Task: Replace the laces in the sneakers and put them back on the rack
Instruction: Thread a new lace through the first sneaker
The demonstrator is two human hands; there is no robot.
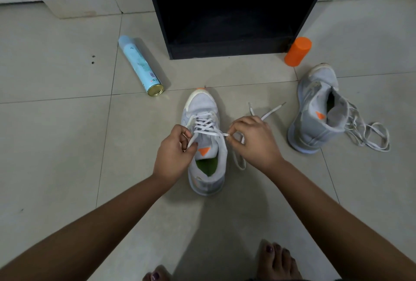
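The left hand (174, 152) and right hand (252, 140) each pinch a lace (206, 126) end at the near sneaker (206, 145), mid-floor, criss-crossed nearly to the top. At three o'clock, the second sneaker (315, 112) lies unlaced, its lace beside it. The rack (227, 10) at twelve o'clock holds neither.

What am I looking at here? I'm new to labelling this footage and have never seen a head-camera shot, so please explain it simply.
There is no machine: a person wears one wide-angle camera on the head, looking down at their own arms and bare feet.

On the tiled floor stands a grey sneaker, partly laced. The left hand pinches one stretch of its white lace; the right hand pinches the other side, with the loose ends trailing beyond it.

To the right, a second sneaker lies tilted on its side, a loose lace spilling beside it.

Also on the floor: a light blue spray can lying down and an orange cap. Behind stands a dark rack.
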